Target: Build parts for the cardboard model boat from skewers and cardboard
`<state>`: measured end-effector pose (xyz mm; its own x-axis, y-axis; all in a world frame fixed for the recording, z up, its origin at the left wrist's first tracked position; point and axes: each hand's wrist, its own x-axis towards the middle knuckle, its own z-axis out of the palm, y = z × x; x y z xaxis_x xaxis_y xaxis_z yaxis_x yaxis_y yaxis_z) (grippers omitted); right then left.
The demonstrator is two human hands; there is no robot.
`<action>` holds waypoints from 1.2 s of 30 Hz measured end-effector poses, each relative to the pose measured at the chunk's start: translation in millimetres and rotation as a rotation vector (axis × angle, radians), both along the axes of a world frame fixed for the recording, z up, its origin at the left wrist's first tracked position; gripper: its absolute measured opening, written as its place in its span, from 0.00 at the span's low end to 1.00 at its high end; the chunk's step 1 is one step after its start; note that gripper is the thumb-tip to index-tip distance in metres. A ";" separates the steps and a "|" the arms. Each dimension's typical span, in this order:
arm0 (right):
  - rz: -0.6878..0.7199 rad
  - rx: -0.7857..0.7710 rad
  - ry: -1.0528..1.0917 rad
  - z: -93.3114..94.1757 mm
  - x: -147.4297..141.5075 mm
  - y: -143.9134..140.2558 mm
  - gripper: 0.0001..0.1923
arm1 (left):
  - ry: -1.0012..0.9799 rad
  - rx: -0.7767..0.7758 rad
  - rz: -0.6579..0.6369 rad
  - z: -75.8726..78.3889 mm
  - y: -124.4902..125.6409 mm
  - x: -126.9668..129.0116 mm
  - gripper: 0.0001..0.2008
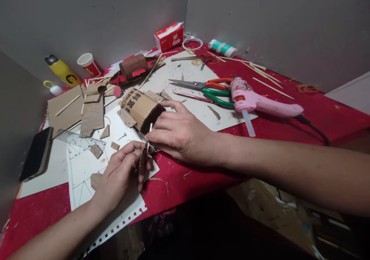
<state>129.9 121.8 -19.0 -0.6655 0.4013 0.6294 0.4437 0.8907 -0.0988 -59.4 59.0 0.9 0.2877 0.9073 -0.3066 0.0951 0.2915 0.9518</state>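
Note:
My left hand (123,169) is closed on a small piece of corrugated cardboard (142,159), held on edge above the front of the table. A thin wooden stick (150,128) is pinched in the fingers of my right hand (179,133), its lower part against the cardboard piece. Just behind my hands lies a curved cardboard box (141,108) with printed characters and a dark open end. Beneath my left hand is a sheet of paper (83,183) with pencil-like line drawings. My fingers partly hide the join between stick and cardboard.
On the right lie a pink glue gun (260,102) and scissors (199,84) with green and orange handles. A phone (36,152), clear ruler (81,140) and cardboard scraps (92,119) are at left. A yellow bottle (65,71), paper cup (91,65) and tissue pack (170,37) stand behind.

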 end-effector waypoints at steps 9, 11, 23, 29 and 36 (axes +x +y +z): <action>0.014 0.017 -0.011 -1.1 -0.3 1.4 0.12 | 0.002 -0.049 0.051 -1.1 1.2 3.1 0.12; 0.019 0.016 -0.014 -0.6 0.4 1.6 0.12 | 0.003 -0.066 0.038 -1.8 2.7 0.9 0.12; 0.058 -0.033 0.040 0.4 1.1 2.2 0.11 | -0.018 -0.136 -0.032 -6.3 15.2 -3.7 0.12; 0.055 -0.071 0.061 3.9 5.7 1.6 0.16 | -0.025 -0.116 -0.071 -7.9 14.9 -5.6 0.13; 0.055 -0.117 0.090 3.3 7.0 1.2 0.18 | -0.031 -0.089 -0.030 -7.2 17.2 -2.5 0.15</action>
<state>136.9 123.0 -15.7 -0.6313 0.4401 0.6386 0.3795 0.8934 -0.2404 -61.9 76.2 -6.3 0.3250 0.8675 -0.3765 0.0765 0.3727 0.9248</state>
